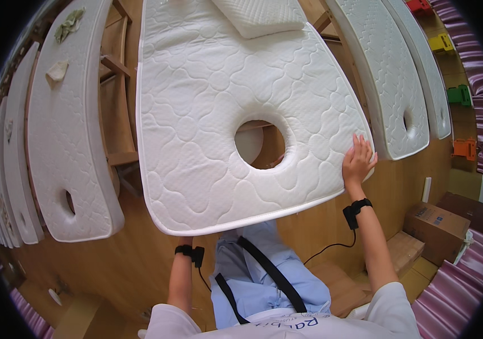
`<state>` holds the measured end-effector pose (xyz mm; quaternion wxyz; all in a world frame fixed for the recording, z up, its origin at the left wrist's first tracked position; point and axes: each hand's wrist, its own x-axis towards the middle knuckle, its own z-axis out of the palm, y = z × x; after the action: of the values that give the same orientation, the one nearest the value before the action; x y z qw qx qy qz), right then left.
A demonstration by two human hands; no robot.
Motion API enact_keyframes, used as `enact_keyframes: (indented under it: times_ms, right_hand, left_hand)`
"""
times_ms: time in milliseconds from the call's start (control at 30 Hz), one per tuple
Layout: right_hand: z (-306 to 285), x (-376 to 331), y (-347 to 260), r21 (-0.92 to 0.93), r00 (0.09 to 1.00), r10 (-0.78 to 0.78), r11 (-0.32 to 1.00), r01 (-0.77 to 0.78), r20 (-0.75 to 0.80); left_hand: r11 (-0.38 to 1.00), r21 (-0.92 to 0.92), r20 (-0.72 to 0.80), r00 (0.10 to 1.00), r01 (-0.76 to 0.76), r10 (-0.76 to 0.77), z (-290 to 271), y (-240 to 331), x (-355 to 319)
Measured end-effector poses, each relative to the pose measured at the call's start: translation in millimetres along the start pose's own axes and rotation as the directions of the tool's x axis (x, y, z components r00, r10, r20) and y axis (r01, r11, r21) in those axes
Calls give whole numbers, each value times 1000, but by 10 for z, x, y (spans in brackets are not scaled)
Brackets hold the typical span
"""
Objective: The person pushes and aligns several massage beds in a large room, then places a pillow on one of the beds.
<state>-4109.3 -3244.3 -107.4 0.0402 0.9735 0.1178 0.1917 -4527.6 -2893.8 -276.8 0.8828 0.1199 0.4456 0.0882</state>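
Observation:
A white quilted massage-bed mattress [196,141] with a round face hole [260,144] lies in front of me, its near edge just above my legs. My right hand [358,161] rests on its near right corner, fingers stretched out over the top. Beneath the near left edge, my left forearm [181,277] reaches in and the left hand is hidden under the mattress. A white textured pillow [264,17] lies at the far end of the mattress.
More white beds with face holes stand left [66,152] and right [385,85]. Crumpled cloths [69,25] lie on a left bed. Cardboard boxes [436,229] stand on the right of the wooden floor [145,265], near purple curtains [462,288]. Coloured stools [459,95] line the right side.

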Motion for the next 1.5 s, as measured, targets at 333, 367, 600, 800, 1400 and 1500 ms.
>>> enact_keyframes:
  times_ms: [333, 367, 600, 800, 1400, 1500]
  right_hand:
    - [-102, -23, 545, 668, 860, 510, 636, -386, 12]
    - [-116, -72, 694, 656, 744, 607, 445, -609, 279]
    - [402, -412, 927, 172, 271, -4, -763, -623, 963]
    - [819, -482, 956, 230, 272, 87, -797, -558, 958]
    - [746, -620, 897, 133, 71, 113, -884, -449, 991]
    - [690, -541, 884, 95, 88, 62, -890, -445, 994]
  left_hand:
    - [857, 419, 187, 953, -298, 240, 788, 440, -426]
    - [689, 614, 248, 922, -386, 296, 803, 486, -517]
    - [981, 135, -160, 974, -138, 159, 1472, 762, -608]
    - [968, 185, -251, 945, -168, 212, 1608, 889, -550]
    - [977, 211, -271, 960, -16, 74, 1626, 915, -665]
    - [980, 201, -307, 950, 13, 50, 1597, 962, -659]
